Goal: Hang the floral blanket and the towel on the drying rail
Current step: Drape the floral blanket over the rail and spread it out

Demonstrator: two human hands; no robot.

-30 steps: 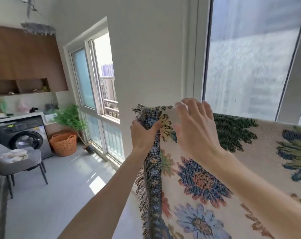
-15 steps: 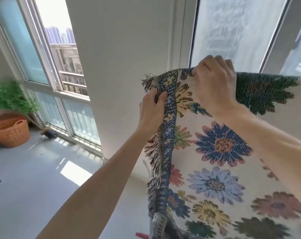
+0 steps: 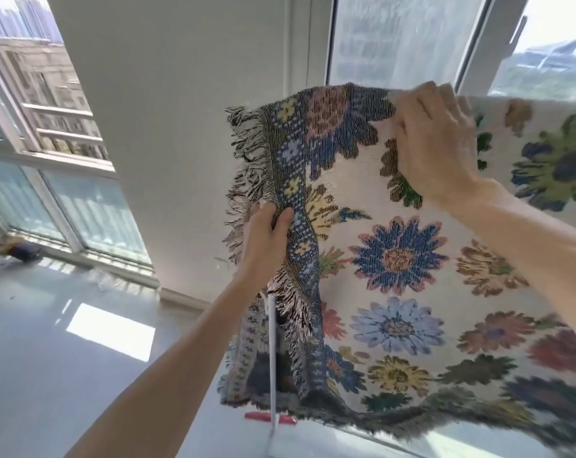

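The floral blanket [image 3: 395, 259], cream with woven flowers, a blue border and a fringe, hangs folded over the top of a rail that it hides. My left hand [image 3: 266, 236] grips the fringed blue border partway down the left edge. My right hand [image 3: 435, 143] lies on the fold at the top, its fingers curled over the cloth. A thin white upright post of the rack [image 3: 272, 358] with a red clip at its foot shows below the left edge. The towel is not in view.
A white wall pillar [image 3: 180, 127] stands just left of the blanket. Tall windows [image 3: 65, 206] run along the left, and more glass [image 3: 395, 38] is behind the blanket. Grey floor [image 3: 65, 358] with a sunlit patch spreads at lower left.
My left hand has slid down the blanket's fringed border, from near the top corner to partway down. My right hand stays on the top fold. The view has swung right and closer.
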